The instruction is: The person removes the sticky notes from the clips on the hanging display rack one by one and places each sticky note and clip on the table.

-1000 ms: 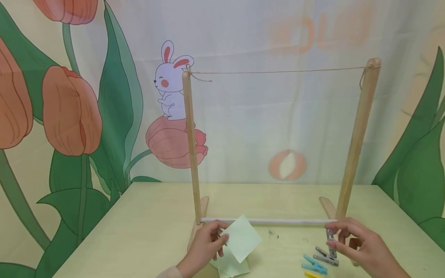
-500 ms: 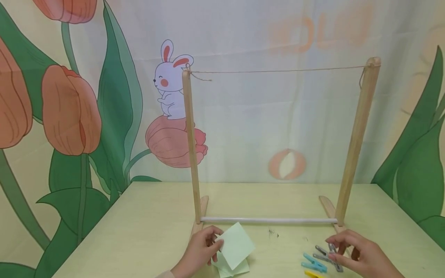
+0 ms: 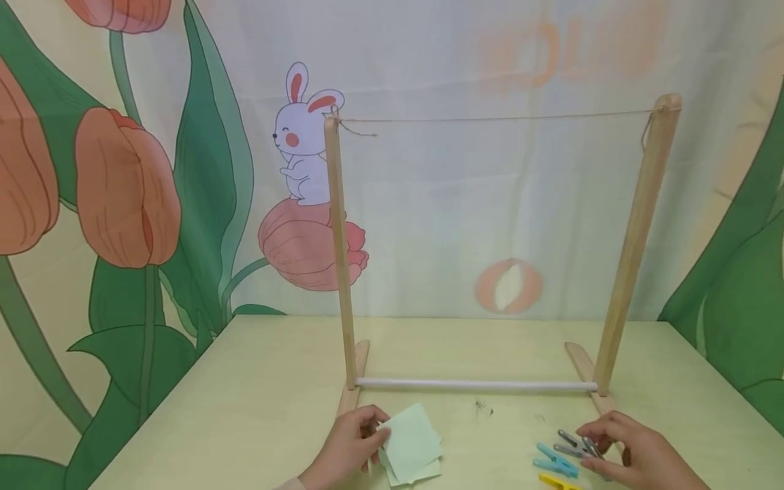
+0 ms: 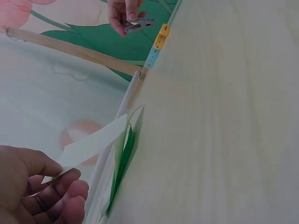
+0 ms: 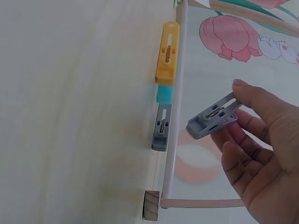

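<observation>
My left hand [image 3: 352, 439] pinches a pale green square of paper [image 3: 413, 435] by its edge between thumb and fingers. More green paper [image 4: 124, 158] lies on the table just under it, standing partly lifted in the left wrist view. On the other side my right hand [image 3: 640, 449] holds a grey clothespin [image 5: 212, 116] by its handle ends, thumb on one side and fingers on the other. In the right wrist view this clothespin is tilted and above the tabletop. Beside it on the table lie another grey clothespin [image 5: 161, 128], a blue one [image 3: 556, 464] and a yellow one [image 5: 167, 53].
A wooden frame stands behind the hands, with a left post [image 3: 340, 258], a right post [image 3: 637, 252] and a white rod [image 3: 478, 385] low between them. Thin twine [image 3: 490, 119] runs between the post tops. A printed curtain [image 3: 441, 224] hangs behind the table [image 3: 245, 388].
The left hand has lowered the paper toward the other paper on the table. The right hand has come down with the grey clothespin, which has tilted, close to the other clothespins.
</observation>
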The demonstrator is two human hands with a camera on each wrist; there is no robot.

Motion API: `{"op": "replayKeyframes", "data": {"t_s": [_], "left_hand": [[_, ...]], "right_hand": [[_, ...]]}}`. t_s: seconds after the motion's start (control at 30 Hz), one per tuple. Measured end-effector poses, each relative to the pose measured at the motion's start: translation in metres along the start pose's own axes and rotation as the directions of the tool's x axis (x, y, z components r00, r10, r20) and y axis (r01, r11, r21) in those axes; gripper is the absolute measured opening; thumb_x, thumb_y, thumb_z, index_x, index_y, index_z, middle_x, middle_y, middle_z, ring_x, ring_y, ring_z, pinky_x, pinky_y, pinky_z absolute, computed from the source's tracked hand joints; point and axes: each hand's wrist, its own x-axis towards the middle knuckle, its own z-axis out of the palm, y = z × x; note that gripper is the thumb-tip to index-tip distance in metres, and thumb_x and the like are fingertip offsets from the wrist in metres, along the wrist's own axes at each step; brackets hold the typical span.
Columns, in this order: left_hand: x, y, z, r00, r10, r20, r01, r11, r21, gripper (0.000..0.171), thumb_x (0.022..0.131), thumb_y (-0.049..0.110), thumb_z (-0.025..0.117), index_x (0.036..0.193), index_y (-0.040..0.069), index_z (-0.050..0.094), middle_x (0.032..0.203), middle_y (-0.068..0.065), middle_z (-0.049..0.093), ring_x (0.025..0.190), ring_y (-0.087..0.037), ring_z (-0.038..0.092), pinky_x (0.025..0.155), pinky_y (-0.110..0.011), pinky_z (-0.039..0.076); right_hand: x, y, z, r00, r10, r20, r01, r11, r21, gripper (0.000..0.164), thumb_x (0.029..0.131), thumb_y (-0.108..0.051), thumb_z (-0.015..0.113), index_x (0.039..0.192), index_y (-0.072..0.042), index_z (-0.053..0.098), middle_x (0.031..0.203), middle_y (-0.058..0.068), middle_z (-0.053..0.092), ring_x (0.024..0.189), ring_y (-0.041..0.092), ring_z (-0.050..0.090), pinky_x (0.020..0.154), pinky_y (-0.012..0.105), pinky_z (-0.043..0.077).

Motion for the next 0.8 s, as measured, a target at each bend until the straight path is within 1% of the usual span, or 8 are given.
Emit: {"op": "replayKeyframes", "data": {"t_s": [0.1,0.23,0.47,0.53,0.6,0.67,0.73,0.8], "left_hand": [[-0.001,-0.003,0.000,1.000,-0.010,-0.012,0.011,0.999,0.031,0.010,0.093,0.009,0.060,0.099,0.002,0.064,0.067,0.001,0.054,0.049,-0.006,0.053,0.038,-0.015,0.041],[-0.002,-0.007,0.000,1.000,0.003,-0.027,-0.001,0.998,0.068,0.011,0.093,0.010,0.061,0.098,0.002,0.064,0.067,0.001,0.056,0.047,-0.005,0.051,0.037,-0.015,0.041],[-0.002,-0.010,0.001,0.999,-0.009,-0.033,0.012,0.995,0.096,0.010,0.093,0.011,0.061,0.096,0.003,0.065,0.070,0.001,0.057,0.047,-0.003,0.049,0.038,-0.013,0.041],[-0.003,-0.011,0.001,0.999,-0.009,-0.036,0.013,0.995,0.102,0.010,0.093,0.012,0.061,0.096,0.003,0.064,0.069,0.001,0.057,0.047,-0.003,0.048,0.038,-0.013,0.041],[-0.003,-0.012,0.001,0.999,-0.012,-0.037,0.016,0.994,0.105,0.009,0.092,0.012,0.062,0.095,0.003,0.064,0.069,0.002,0.056,0.047,-0.003,0.048,0.038,-0.014,0.042],[-0.004,-0.013,0.001,0.999,-0.017,-0.038,0.021,0.994,0.105,0.009,0.092,0.012,0.062,0.095,0.004,0.064,0.069,0.002,0.056,0.048,-0.003,0.049,0.038,-0.014,0.042],[-0.004,-0.014,0.001,0.999,-0.021,-0.040,0.025,0.994,0.104,0.009,0.092,0.012,0.062,0.095,0.004,0.064,0.068,0.002,0.055,0.048,-0.003,0.050,0.038,-0.014,0.042],[-0.005,-0.015,0.001,0.999,-0.026,-0.041,0.030,0.994,0.102,0.009,0.092,0.012,0.062,0.095,0.004,0.064,0.068,0.002,0.055,0.048,-0.003,0.049,0.038,-0.014,0.041]], "right_hand": [[0.001,0.002,0.000,1.000,-0.013,0.025,0.013,1.000,-0.026,0.034,0.083,-0.030,0.073,0.108,-0.008,0.066,0.089,-0.006,0.056,0.069,-0.008,0.045,0.052,0.016,0.038],[0.003,0.005,0.002,0.997,-0.016,0.073,0.019,0.999,-0.044,0.038,0.084,-0.030,0.073,0.111,-0.006,0.064,0.089,-0.007,0.055,0.070,-0.008,0.043,0.053,0.017,0.037],[0.003,0.010,0.007,0.992,0.023,0.124,-0.018,0.999,-0.041,0.040,0.083,-0.032,0.073,0.113,-0.008,0.064,0.090,-0.008,0.055,0.070,-0.007,0.040,0.053,0.016,0.035],[0.003,0.012,0.009,0.991,0.010,0.132,-0.006,1.000,-0.029,0.040,0.083,-0.032,0.073,0.113,-0.007,0.064,0.089,-0.009,0.055,0.070,-0.008,0.039,0.053,0.016,0.035],[0.003,0.014,0.010,0.991,-0.020,0.130,0.023,1.000,-0.021,0.040,0.083,-0.032,0.074,0.112,-0.006,0.064,0.088,-0.009,0.054,0.070,-0.009,0.039,0.053,0.016,0.035],[0.003,0.015,0.012,0.991,-0.025,0.135,0.028,0.999,-0.020,0.039,0.083,-0.031,0.074,0.112,-0.006,0.064,0.088,-0.009,0.055,0.071,-0.009,0.039,0.054,0.016,0.035],[0.004,0.015,0.014,0.990,0.003,0.144,0.001,1.000,-0.027,0.039,0.082,-0.032,0.074,0.111,-0.008,0.064,0.088,-0.009,0.055,0.071,-0.008,0.039,0.056,0.016,0.036],[0.005,0.013,0.016,0.984,0.072,0.161,-0.068,0.997,-0.032,0.039,0.081,-0.033,0.075,0.112,-0.012,0.065,0.089,-0.009,0.055,0.071,-0.007,0.039,0.058,0.015,0.037]]}}
